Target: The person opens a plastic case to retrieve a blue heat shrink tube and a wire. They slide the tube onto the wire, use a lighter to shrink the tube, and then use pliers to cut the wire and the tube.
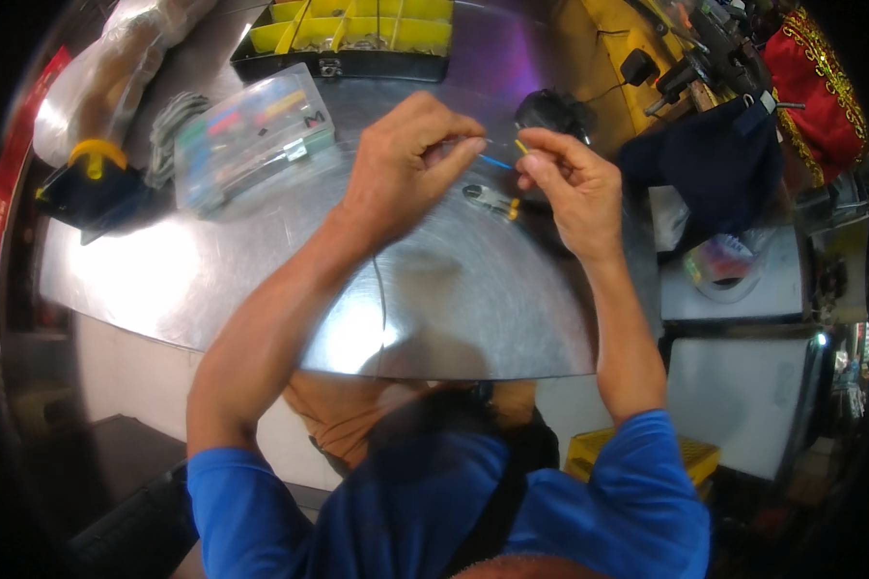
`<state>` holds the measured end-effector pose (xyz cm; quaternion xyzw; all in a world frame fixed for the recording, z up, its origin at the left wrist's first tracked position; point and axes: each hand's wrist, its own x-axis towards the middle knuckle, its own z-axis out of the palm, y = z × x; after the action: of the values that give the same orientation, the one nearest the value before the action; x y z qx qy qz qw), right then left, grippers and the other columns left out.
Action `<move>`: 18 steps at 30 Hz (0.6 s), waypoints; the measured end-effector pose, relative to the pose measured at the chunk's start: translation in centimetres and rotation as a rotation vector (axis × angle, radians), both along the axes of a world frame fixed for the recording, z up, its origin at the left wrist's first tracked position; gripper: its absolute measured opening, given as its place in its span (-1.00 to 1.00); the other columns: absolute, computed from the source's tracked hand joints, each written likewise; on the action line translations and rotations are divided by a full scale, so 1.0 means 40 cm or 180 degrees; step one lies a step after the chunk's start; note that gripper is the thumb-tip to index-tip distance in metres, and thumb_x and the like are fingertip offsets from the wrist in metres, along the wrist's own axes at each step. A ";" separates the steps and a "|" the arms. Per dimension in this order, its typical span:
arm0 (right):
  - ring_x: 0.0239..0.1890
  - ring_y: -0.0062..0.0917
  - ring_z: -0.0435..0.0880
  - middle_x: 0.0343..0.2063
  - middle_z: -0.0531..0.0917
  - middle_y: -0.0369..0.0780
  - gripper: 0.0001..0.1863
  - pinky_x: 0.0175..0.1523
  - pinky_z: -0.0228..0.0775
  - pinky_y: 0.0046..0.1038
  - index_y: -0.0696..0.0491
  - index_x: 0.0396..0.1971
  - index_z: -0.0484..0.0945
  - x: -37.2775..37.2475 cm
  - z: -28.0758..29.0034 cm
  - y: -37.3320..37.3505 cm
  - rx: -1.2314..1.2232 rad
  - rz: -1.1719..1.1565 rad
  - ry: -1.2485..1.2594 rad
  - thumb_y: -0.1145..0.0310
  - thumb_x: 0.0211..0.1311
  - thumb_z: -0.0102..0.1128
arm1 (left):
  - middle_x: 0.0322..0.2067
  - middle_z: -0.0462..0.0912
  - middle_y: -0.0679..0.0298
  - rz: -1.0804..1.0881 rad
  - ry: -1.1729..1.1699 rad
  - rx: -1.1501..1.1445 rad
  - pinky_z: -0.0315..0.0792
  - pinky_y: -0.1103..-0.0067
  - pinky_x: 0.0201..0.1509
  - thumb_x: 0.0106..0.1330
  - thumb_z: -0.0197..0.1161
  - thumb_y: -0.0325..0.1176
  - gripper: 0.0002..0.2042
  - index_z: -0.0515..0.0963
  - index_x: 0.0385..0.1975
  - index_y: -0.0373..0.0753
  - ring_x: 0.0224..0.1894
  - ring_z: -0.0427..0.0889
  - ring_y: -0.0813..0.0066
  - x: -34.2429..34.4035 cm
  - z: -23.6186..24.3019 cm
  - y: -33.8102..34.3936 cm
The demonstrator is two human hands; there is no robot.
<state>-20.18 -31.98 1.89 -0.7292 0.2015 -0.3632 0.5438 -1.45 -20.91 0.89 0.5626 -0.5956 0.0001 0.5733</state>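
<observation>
Above the steel table, my left hand (410, 159) is closed, thumb and forefinger pinching a thin cable. A short blue wire (495, 162) sticks out from its fingertips toward the right. The grey cable (381, 299) hangs below that hand and runs down over the table's near edge. My right hand (572, 188) is closed close by, its fingertips around a thin yellow piece (521, 147) that may be a wire; most of it is hidden. Between and below the hands lies a pair of cutting pliers (490, 200) with some yellow on it.
A clear lidded case (251, 145) of coloured parts lies left on the table (473, 289). Behind it stands a yellow compartment box (357, 29). Grey gloves (169, 130) and a plastic-wrapped item (106, 68) are far left. Dark cloth (710, 159) and tools crowd the right.
</observation>
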 end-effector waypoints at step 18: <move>-0.42 -0.40 0.70 -0.43 0.73 -0.21 -0.86 -0.26 0.51 -0.42 0.14 -0.36 0.72 0.007 0.040 0.018 -0.2632 -0.0386 0.0094 0.56 0.04 0.47 | -0.47 0.51 0.29 -0.0344 0.0112 0.0157 0.38 0.54 -0.40 0.28 0.43 -0.46 -0.88 0.70 -0.22 -0.25 -0.49 0.46 0.52 -0.028 0.002 0.015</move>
<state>-19.88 -31.28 3.49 -0.8781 0.0891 -0.4344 0.1799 -2.57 -20.32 0.97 0.5435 -0.6148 -0.0554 0.5688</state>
